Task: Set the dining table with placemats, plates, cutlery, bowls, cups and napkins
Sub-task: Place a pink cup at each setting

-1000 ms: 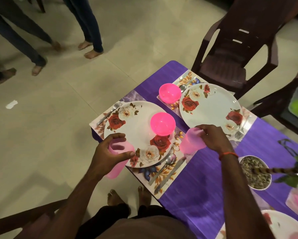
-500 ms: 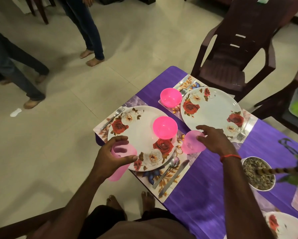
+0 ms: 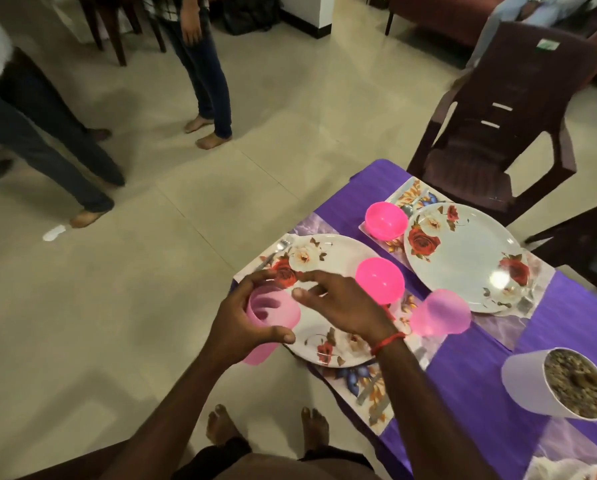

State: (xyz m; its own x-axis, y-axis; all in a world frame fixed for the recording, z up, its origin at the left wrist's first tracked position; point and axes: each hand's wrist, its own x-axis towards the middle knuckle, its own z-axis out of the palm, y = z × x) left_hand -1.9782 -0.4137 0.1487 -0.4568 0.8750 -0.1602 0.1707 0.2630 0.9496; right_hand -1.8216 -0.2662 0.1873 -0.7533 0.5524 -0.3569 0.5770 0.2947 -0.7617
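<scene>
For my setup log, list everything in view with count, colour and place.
plates: two, white floral, on floral placemats; third cut off bottom right
bowls: two, bright pink, on near plate, beside far plate
cups: two, pale pink, one between plates, one held
cutlery: silver, beside plates, uncounted
tablecloth: one, purple
plant pot: one, white, right
chair: one whole, dark brown, behind far plate
bystanders: dark trousers, upper left
left hand: grips a cup
right hand: open, over near plate

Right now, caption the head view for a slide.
Left hand grips a pink cup beside a floral plate; right hand hovers open.
</scene>
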